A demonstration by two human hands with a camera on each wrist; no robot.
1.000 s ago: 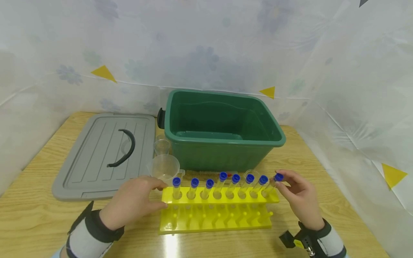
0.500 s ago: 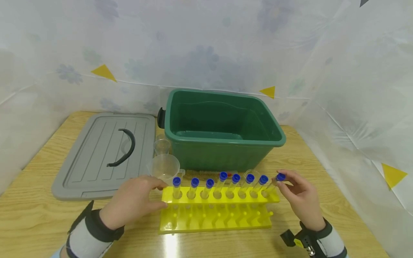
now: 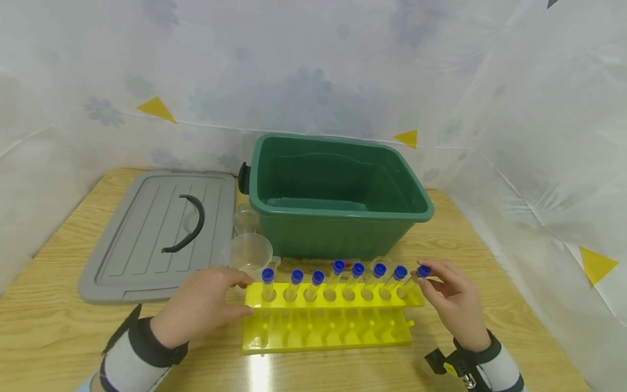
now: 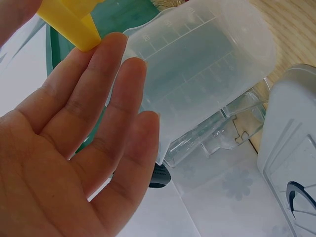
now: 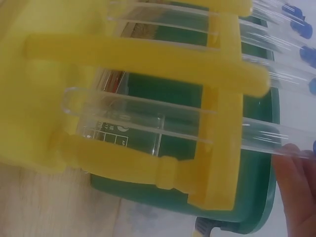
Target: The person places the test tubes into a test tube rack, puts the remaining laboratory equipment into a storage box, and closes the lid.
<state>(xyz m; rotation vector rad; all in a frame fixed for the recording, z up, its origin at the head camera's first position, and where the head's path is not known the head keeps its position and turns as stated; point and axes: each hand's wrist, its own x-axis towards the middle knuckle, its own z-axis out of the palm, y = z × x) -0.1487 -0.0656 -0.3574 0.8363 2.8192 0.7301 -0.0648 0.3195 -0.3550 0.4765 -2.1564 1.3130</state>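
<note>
The left hand (image 3: 201, 305) is pinching the left end of the yellow rack (image 3: 303, 302), which is standing on the table (image 3: 465, 237) in front of the green bin (image 3: 333, 238). The right hand (image 3: 455, 302) is gripping the blue cap (image 3: 424, 271) of the test tube (image 5: 182, 119) at the rack's right end; seven other capped tubes (image 3: 354, 282) are sitting along the row. Beyond the rack's back left corner, a plastic beaker (image 4: 197, 69) is showing graduation lines, their numerals too blurred to read. Behind the right end, a clear vessel (image 5: 113, 140) is bearing a printed white grid with small, illegible characters. A grey lid (image 3: 147, 234) is lying toward the table's back left corner.
</note>
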